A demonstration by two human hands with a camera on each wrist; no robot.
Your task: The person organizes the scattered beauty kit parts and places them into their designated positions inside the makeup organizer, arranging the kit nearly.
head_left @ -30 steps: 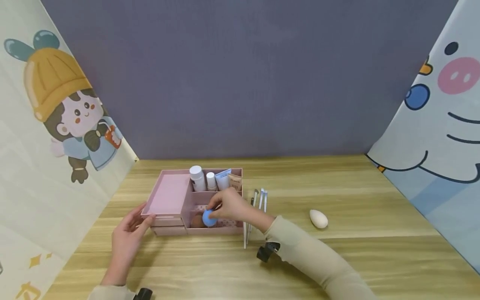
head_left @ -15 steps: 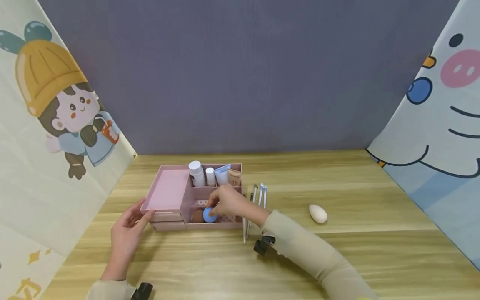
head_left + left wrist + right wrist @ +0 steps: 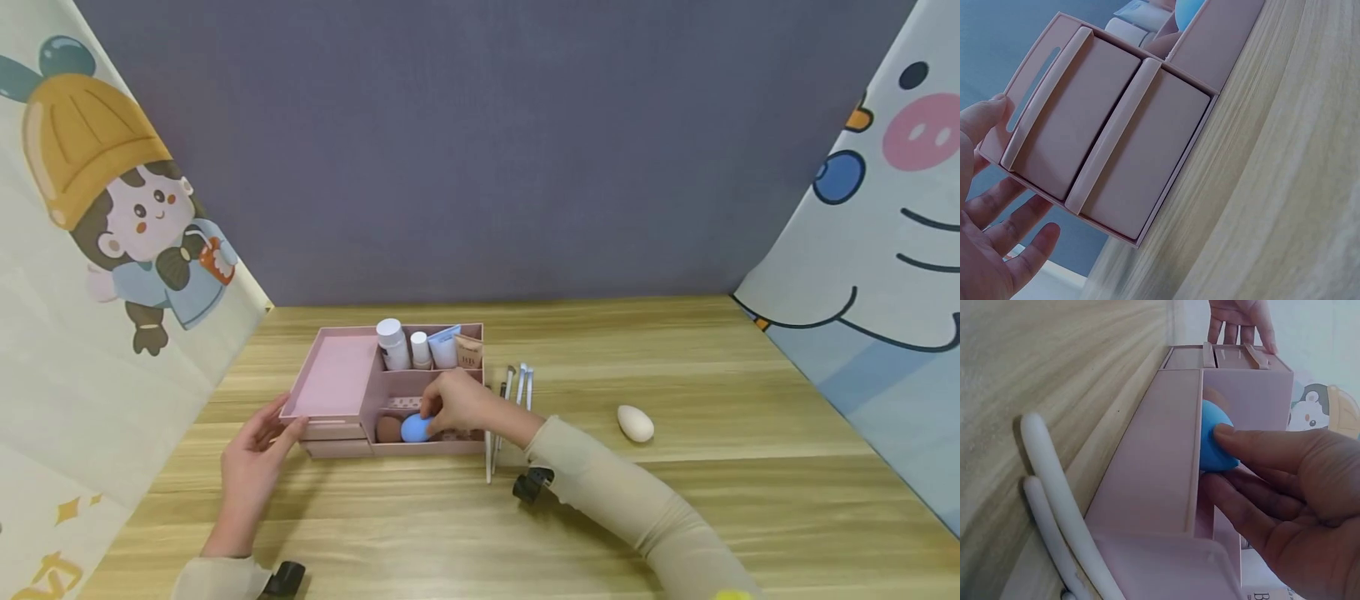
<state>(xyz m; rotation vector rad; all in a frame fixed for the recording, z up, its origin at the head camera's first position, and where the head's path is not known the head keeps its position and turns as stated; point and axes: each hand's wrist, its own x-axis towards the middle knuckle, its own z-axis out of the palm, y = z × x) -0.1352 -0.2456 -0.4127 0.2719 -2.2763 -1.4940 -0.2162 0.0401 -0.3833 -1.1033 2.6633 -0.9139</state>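
A pink makeup organizer (image 3: 336,375) stands on the table, with drawers at its left front and open compartments on its right. My left hand (image 3: 253,467) holds its front left corner, thumb at the front, fingers along the side; the left wrist view shows the hand (image 3: 1007,231) beside two closed drawers (image 3: 1075,115). In the front compartment, my right hand (image 3: 459,403) pinches a blue makeup sponge (image 3: 415,428) next to a brown sponge (image 3: 388,429). Seen from the right wrist, thumb and finger lie on either side of the blue sponge (image 3: 1215,434).
The back compartment holds a white bottle (image 3: 393,344), a smaller bottle (image 3: 421,352), a blue tube (image 3: 445,347) and a tan tube (image 3: 469,352). Makeup brushes (image 3: 521,385) are at the organizer's right side. A cream egg-shaped sponge (image 3: 636,424) lies farther right.
The blue sponge has come slightly left and lower in the compartment, close beside the brown one, still pinched by my right hand. My left hand keeps its place at the organizer's corner.
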